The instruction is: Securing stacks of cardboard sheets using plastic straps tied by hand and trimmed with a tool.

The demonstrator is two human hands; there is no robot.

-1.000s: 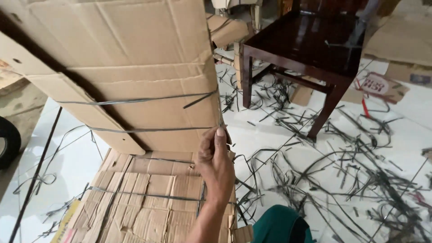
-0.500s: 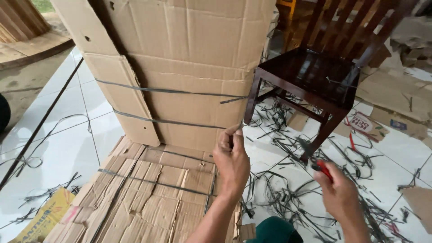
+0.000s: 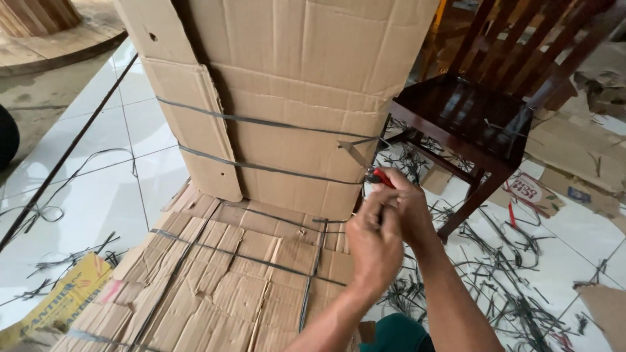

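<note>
A tall brown cardboard package [image 3: 287,91], bound by grey straps [image 3: 267,168], stands on flattened cardboard [image 3: 215,274]. The right hand [image 3: 404,205] grips red-handled cutters [image 3: 365,166] at the lower strap, beside the package's right edge. The left hand [image 3: 373,251] closes over it, hiding the handles; the package's top is cut off.

White tiled floor [image 3: 98,195], strap offcuts [image 3: 508,274] scattered; dark wooden chair [image 3: 469,124] right.

Tall strapped brown cardboard package [image 3: 287,98] is standing before me, resting on a flattened strapped cardboard bundle [image 3: 222,274]. My left hand [image 3: 373,244] and right hand [image 3: 405,208] are meeting at its right edge, holding red-handled scissors [image 3: 365,166] against the upper grey strap [image 3: 261,122]. Dark wooden chair [image 3: 469,117] is sitting right of the package; cut grey strap scraps [image 3: 508,280] are lying beneath it.
</note>
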